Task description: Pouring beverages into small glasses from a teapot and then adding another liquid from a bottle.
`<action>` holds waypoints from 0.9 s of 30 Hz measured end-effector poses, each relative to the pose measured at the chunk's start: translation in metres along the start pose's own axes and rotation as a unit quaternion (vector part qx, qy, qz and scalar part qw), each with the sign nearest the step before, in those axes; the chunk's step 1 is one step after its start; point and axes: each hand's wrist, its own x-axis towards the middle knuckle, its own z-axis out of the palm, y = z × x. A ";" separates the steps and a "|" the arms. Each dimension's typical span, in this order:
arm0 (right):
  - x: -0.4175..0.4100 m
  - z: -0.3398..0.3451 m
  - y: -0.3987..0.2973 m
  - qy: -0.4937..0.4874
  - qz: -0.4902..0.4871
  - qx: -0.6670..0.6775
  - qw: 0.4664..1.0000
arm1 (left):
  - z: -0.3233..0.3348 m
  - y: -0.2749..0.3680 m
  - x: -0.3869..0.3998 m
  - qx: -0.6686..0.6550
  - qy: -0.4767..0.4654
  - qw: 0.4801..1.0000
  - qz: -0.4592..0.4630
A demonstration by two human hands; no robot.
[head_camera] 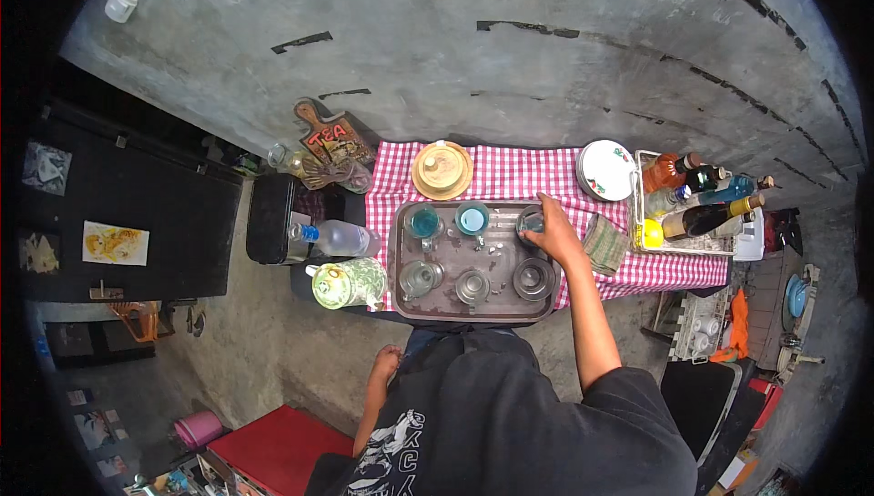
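My right hand (558,228) is at the tray's far right corner, its thumb and fingers around a clear drinking glass (530,220). That glass is on the brown serving tray (502,271). Blue-green liquid shows in a left glass mug (423,222) and a middle glass mug (472,219) in the same back row. Along the front row are a clear glass mug (418,279), a small glass (472,286) and a wider glass (533,279). My left hand (388,361) hangs by my waist, away from the table, loosely curled; its palm is hidden.
A lidded woven container (441,170) and stacked plates (606,170) stand behind the tray. To its left are a plastic bottle (348,238) and a green patterned pitcher (348,283). A folded cloth (605,245) and a wire basket (638,206) of bottles lie right.
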 end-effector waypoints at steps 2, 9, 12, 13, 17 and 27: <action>-0.004 0.000 -0.003 0.015 -0.001 -0.004 1.000 | -0.006 0.023 0.000 0.047 -0.007 0.999 0.012; -0.012 -0.002 -0.028 0.066 -0.040 -0.033 0.996 | -0.021 0.050 0.034 0.034 -0.080 0.996 -0.022; -0.012 -0.002 -0.029 0.072 -0.021 -0.044 0.996 | -0.023 0.046 0.056 0.046 -0.099 0.993 -0.043; -0.014 -0.001 -0.029 0.083 -0.022 -0.062 0.994 | -0.024 0.037 0.063 0.019 -0.090 0.995 -0.041; -0.012 0.003 -0.032 0.069 -0.034 -0.065 0.995 | -0.038 0.002 0.095 0.038 -0.102 0.993 0.051; -0.023 0.036 -0.019 0.270 0.066 0.053 0.959 | -0.092 -0.081 0.120 0.198 -0.144 0.875 0.418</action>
